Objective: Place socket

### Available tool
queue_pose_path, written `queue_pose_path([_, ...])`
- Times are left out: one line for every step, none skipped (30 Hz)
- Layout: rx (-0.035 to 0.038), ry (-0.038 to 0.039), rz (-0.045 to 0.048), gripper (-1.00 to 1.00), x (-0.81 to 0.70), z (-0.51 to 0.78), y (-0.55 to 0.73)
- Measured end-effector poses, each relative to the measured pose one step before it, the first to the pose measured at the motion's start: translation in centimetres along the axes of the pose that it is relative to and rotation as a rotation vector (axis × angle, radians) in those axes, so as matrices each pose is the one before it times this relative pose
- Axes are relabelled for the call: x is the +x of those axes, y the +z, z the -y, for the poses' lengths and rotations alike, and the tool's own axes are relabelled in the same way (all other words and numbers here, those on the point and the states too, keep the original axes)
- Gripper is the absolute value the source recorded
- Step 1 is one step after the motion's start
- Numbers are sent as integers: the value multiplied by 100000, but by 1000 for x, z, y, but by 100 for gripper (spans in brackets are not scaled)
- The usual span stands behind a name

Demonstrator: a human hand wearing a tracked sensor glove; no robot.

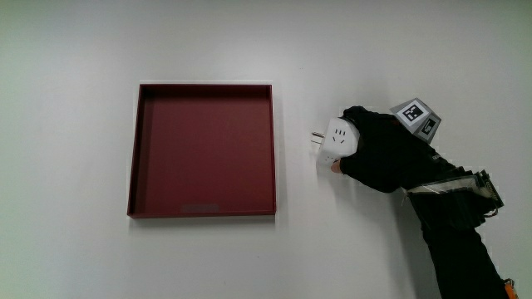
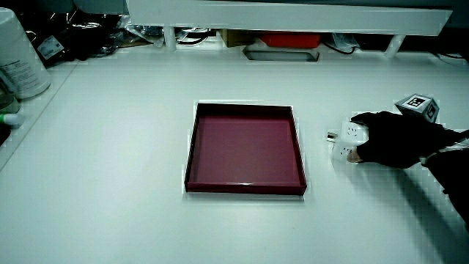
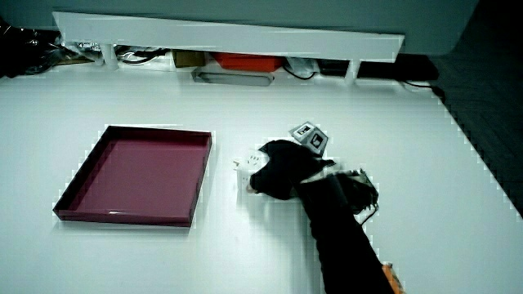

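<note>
A white socket adapter (image 1: 339, 142) with metal prongs lies on the white table beside the dark red square tray (image 1: 203, 213); its prongs point toward the tray. The gloved hand (image 1: 370, 149) wraps the socket from the side away from the tray, fingers curled on it. In both side views the socket (image 2: 347, 139) (image 3: 251, 164) sits on or just above the tabletop, half covered by the hand (image 2: 388, 138) (image 3: 282, 169). The patterned cube (image 1: 417, 116) rides on the hand's back. The tray (image 2: 245, 188) (image 3: 131, 217) holds nothing.
A low white partition (image 2: 293, 15) (image 3: 229, 37) runs along the table edge farthest from the person, with cables and boxes under it. A white container (image 2: 18, 55) stands at a table corner near the partition.
</note>
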Motion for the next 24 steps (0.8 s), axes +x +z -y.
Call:
queue_pose_path([-124,752,-354,-33,56,-22,-17])
queue_pose_path([-645,-967,-417,-37,105,-47,-37])
queue_pose_path([400,103,106,-41,106,-28,-27])
queue_pose_path([-742,111,300,-44,115,-23,-56])
queue_pose_path([-196,-86,-737,-48,-47,85,-7])
queue_pose_path([-824,-1120,-52,-52,246,-98,-38])
queue_pose_path([-371,207,840,-56,-275,161,20])
queue_pose_path([-1146,539,702,-59,-58,72,0])
queue_pose_path([-6851,-2045,-4190,-63,78,45,-12])
queue_pose_path([6178,1895,5157,-67,123,49,98])
queue_pose_path([645,-615,-169,-70,137,141,88])
queue_pose_path([-173,821,-184,-74,-358,404,153])
queue_pose_path([19,-610,3192,-78,-210,324,147])
queue_pose_path([308,-337,1433,-81,-406,431,189])
queue_pose_path([-6024,-150,-2619,-85,-483,402,127])
queue_pose_path([462,-1060,3796,-89,-658,534,134])
queue_pose_path([5913,1055,7653,-93,-520,481,136])
queue_pose_path([670,300,3823,-96,-678,585,209])
queue_pose_path([-411,-190,2844,-100,-405,466,173])
queue_pose_path([761,764,2534,-100,-626,664,286])
queue_pose_path([520,-995,2112,-100,-336,592,314])
queue_pose_path([1108,3003,936,-100,-956,925,549])
queue_pose_path([1318,-1029,2358,-100,-157,514,341])
queue_pose_path([-523,2816,-657,-100,-549,700,467])
